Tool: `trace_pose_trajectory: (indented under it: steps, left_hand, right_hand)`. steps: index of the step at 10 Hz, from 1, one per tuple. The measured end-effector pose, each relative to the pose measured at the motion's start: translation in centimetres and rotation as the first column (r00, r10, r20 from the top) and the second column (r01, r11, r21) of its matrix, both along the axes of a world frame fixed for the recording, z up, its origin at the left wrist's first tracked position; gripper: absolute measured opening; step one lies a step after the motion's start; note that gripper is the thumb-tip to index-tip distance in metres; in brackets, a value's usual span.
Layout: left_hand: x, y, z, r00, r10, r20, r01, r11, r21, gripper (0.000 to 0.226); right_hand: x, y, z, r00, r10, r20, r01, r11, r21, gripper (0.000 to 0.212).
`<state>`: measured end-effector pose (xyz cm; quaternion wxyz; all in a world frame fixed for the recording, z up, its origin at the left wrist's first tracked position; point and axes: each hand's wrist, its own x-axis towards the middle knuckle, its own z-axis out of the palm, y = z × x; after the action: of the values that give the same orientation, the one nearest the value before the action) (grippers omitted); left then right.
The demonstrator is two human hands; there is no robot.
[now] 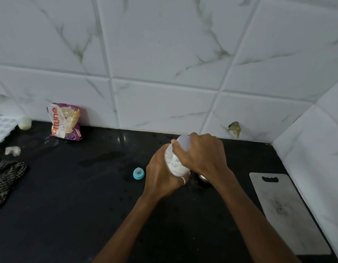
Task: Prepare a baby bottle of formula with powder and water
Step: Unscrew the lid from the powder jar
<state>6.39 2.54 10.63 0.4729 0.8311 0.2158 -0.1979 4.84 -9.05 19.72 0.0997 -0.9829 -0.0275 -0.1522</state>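
A clear baby bottle point(173, 162) with white milky contents is held tilted above the black counter point(88, 196). My left hand point(162, 179) wraps its lower body from the left. My right hand point(204, 154) closes over its pale lilac cap point(184, 142) at the top. A teal ring with a nipple point(138, 173) lies on the counter just left of my left hand. Something metallic point(203, 178) peeks out beneath my right wrist; what it is I cannot tell.
A purple and orange packet point(65, 121) leans on the tiled wall at the back left. A white tray point(2, 130), a small white cup point(24, 123) and a checked cloth point(6, 179) sit at the left. A grey cutting board point(285, 211) lies at the right.
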Motion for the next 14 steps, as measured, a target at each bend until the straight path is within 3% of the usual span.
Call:
trace_pose_trajectory:
  steps: [1,2,3,4,5,6,7,8,9,10,11,12,13,14]
  left_hand:
    - [1.0,-2.6,3.8,0.984,0.179,-0.021,-0.173,0.973,0.154,0.053]
    - [0.7,-0.2,5.6,0.916,0.279,-0.288,-0.341,0.921,-0.19,0.044]
    - [1.5,-0.5,3.0,0.931,0.311,-0.192,-0.351,0.906,-0.236,0.019]
    - [0.4,-0.2,1.3,0.985,0.031,-0.172,-0.066,0.977,-0.204,0.039]
    - [-3.0,2.1,1.7,0.937,-0.209,0.281,0.302,0.888,-0.347,0.067]
    - [-3.2,2.0,4.0,0.967,-0.19,0.17,0.25,0.845,-0.472,0.09]
    - [-2.9,-0.3,3.8,0.984,-0.071,0.164,0.14,0.876,-0.462,0.087]
    - [-0.4,-1.6,4.4,0.967,0.188,-0.173,-0.246,0.868,-0.431,0.088]
    - [2.3,-3.8,4.7,0.929,0.175,-0.325,-0.296,0.879,-0.373,0.068]
    - [1.2,-4.3,5.7,0.86,0.285,-0.422,-0.337,0.94,-0.051,0.02]
    - [0.0,-3.9,6.0,0.944,0.15,-0.296,-0.178,0.981,-0.071,0.007]
    - [-2.2,-2.2,6.0,0.964,-0.187,-0.191,0.177,0.982,-0.068,0.017]
    - [-5.1,-1.5,7.2,0.988,-0.097,0.122,0.131,0.943,-0.307,0.062]
    - [-3.7,-3.8,8.2,0.962,0.147,0.228,-0.099,0.973,-0.211,0.064]
  right_hand:
    - [0.0,0.5,-0.1,0.998,0.008,0.064,-0.007,1.0,-0.026,0.064]
    - [0.1,0.8,0.0,0.992,0.028,0.125,-0.023,0.999,-0.04,0.064]
    - [0.1,0.4,0.6,0.979,0.101,0.176,-0.087,0.992,-0.086,0.062]
    - [0.1,-0.7,0.9,0.949,0.256,0.183,-0.223,0.958,-0.179,0.063]
    - [0.2,-2.3,1.4,0.92,0.387,0.064,-0.36,0.898,-0.253,0.067]
    - [-0.2,-3.4,2.8,0.917,0.385,-0.104,-0.398,0.89,-0.222,0.076]
    - [-1.1,-4.2,3.9,0.922,0.287,-0.261,-0.314,0.947,-0.067,0.084]
    - [-1.0,-4.3,3.7,0.958,0.151,-0.244,-0.191,0.97,-0.151,0.094]
    - [-0.7,-3.9,3.2,0.975,0.089,-0.206,-0.134,0.966,-0.22,0.09]
    - [-0.8,-3.9,3.6,0.963,0.121,-0.241,-0.171,0.965,-0.198,0.069]
    - [-1.0,-4.7,4.4,0.856,0.277,-0.435,-0.277,0.959,0.066,0.069]
    - [-1.4,-4.9,5.1,0.846,0.326,-0.422,-0.269,0.944,0.191,0.082]
    - [-1.4,-3.9,5.3,0.933,0.12,-0.341,-0.126,0.992,0.005,0.091]
    - [-1.7,-3.1,5.1,0.958,0.065,-0.278,-0.087,0.994,-0.067,0.085]
